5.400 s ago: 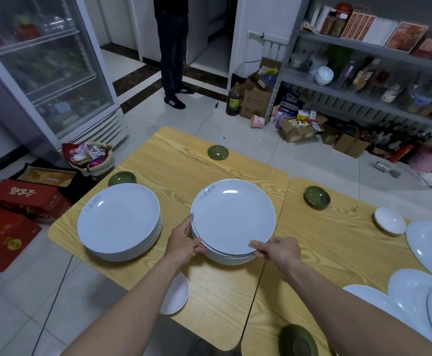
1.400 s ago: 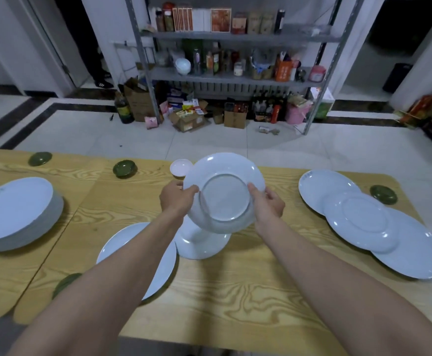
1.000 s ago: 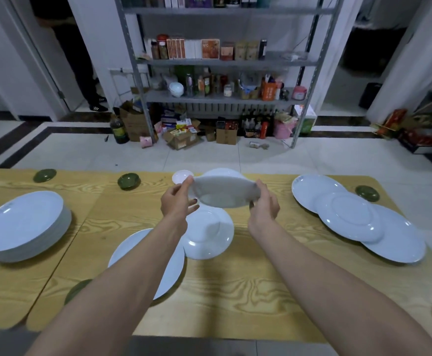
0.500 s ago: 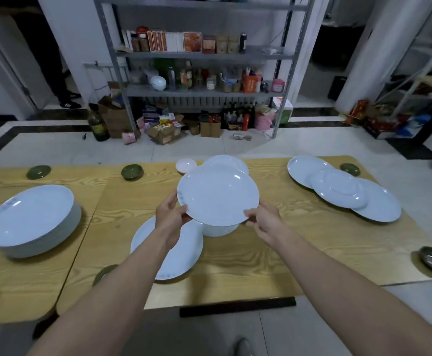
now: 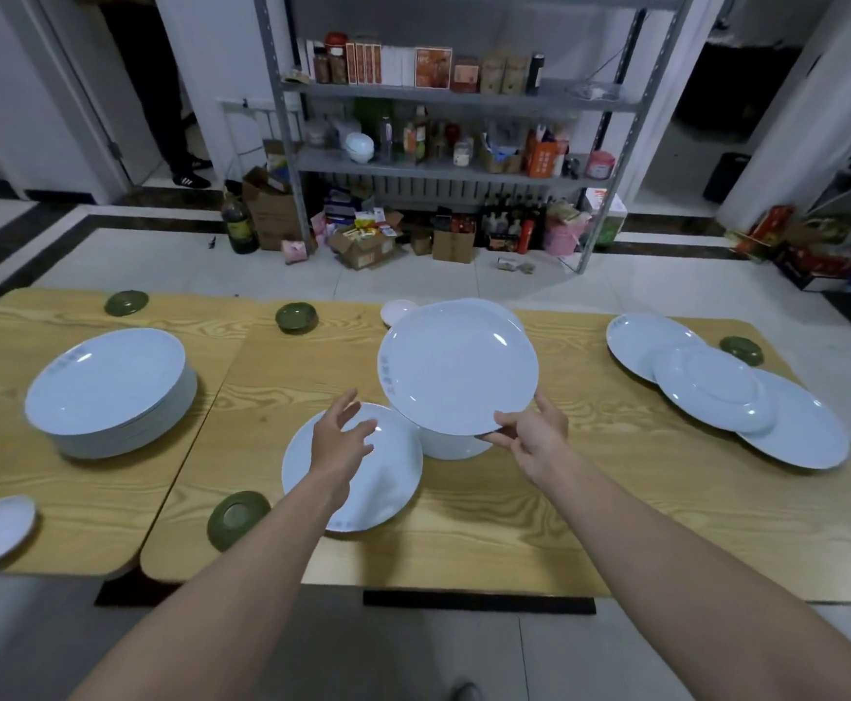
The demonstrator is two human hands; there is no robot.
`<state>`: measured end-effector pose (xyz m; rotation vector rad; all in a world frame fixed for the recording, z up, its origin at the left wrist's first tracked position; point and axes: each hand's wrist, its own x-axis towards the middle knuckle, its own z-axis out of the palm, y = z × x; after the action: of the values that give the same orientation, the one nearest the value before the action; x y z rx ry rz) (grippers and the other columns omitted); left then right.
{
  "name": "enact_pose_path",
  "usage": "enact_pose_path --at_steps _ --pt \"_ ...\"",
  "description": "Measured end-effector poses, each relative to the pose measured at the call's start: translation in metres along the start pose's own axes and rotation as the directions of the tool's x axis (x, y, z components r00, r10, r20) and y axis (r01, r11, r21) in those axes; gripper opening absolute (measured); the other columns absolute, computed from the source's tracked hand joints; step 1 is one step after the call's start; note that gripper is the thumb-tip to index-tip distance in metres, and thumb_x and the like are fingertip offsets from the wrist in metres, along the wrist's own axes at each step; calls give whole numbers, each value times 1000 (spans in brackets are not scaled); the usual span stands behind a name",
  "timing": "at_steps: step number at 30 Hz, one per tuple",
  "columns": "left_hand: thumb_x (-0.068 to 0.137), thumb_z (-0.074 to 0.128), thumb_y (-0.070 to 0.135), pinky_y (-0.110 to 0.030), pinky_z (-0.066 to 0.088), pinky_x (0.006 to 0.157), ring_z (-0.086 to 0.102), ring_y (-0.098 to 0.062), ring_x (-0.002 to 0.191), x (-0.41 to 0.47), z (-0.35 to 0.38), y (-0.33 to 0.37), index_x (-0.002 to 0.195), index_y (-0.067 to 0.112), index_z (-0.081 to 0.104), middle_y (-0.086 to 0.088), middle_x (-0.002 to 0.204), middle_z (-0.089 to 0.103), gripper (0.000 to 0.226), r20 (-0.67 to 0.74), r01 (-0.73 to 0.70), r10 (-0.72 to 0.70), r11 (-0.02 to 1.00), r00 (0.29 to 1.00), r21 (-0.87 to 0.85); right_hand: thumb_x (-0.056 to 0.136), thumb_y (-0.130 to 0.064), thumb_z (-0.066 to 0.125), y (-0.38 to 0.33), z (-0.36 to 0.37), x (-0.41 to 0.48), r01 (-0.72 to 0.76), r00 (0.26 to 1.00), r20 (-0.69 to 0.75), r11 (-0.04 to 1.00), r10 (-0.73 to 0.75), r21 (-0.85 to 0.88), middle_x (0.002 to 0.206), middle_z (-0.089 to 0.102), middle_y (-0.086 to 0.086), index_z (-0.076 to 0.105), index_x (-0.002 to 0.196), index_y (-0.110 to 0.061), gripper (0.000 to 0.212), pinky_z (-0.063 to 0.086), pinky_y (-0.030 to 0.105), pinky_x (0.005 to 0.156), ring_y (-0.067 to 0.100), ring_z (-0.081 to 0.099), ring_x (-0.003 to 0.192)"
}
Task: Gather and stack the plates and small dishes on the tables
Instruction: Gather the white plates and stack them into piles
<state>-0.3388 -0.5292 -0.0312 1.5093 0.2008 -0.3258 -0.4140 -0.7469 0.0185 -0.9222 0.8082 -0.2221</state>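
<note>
A person's right hand (image 5: 529, 437) pinches the near rim of a round white glazed ceramic plate (image 5: 456, 366), held tilted above the middle of the pale wooden table (image 5: 514, 523). The left hand (image 5: 340, 440) hovers open, fingers spread, over a second white plate (image 5: 388, 493) by the table's near edge. The held plate looks stiff, slippery and breakable. Gripping opposite rims with both hands seems safest.
</note>
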Motion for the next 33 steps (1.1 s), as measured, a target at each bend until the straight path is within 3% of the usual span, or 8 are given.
enact_pose_path --at_steps 7,12,19,26,30,33 --pt "88 64 3 -45 50 97 57 -22 110 -4 -29 -45 131 32 56 -3 128 55 52 -182 75 -54 991 982 111 79 30 51 14 1 12 -21 1000 -16 999 21 26 124 62 10 52 142 -20 80 60 46 61 29 66 84" --pt "89 65 4 -34 44 86 52 -23 110 -8 -42 -71 133 31 54 -5 125 50 53 -248 132 -71 962 966 238 78 30 52 22 -3 19 -39 999 -32 999 39 19 122 63 10 55 140 -20 79 59 49 69 33 68 85" --pt "86 66 4 -36 37 104 35 -29 128 -11 -51 -95 140 25 48 -11 139 27 61 -345 257 -111 873 932 414 78 29 54 31 -5 25 -56 996 -66 998 56 5 125 62 12 50 144 -20 82 59 49 71 36 68 92" --pt "83 64 -9 -42 46 104 47 -33 120 -7 -49 -102 142 25 44 -11 139 30 71 -406 322 -185 898 895 301 79 28 54 36 -8 25 -68 995 -79 998 68 -3 104 66 4 51 143 -19 80 59 44 66 33 69 90" --pt "85 63 -10 -39 43 105 46 -31 127 -6 -53 -107 139 16 52 -11 142 47 61 -387 350 -271 925 881 149 80 28 54 39 -9 25 -76 994 -79 997 75 -14 102 66 2 53 141 -19 77 59 46 69 33 69 93" --pt "83 60 -17 -40 52 95 52 -31 117 -3 -58 -108 137 14 54 -11 140 49 62 -381 343 -336 938 861 -51 80 28 54 39 -9 25 -82 994 -66 997 82 -8 104 66 3 50 143 -19 79 58 48 72 33 69 92"
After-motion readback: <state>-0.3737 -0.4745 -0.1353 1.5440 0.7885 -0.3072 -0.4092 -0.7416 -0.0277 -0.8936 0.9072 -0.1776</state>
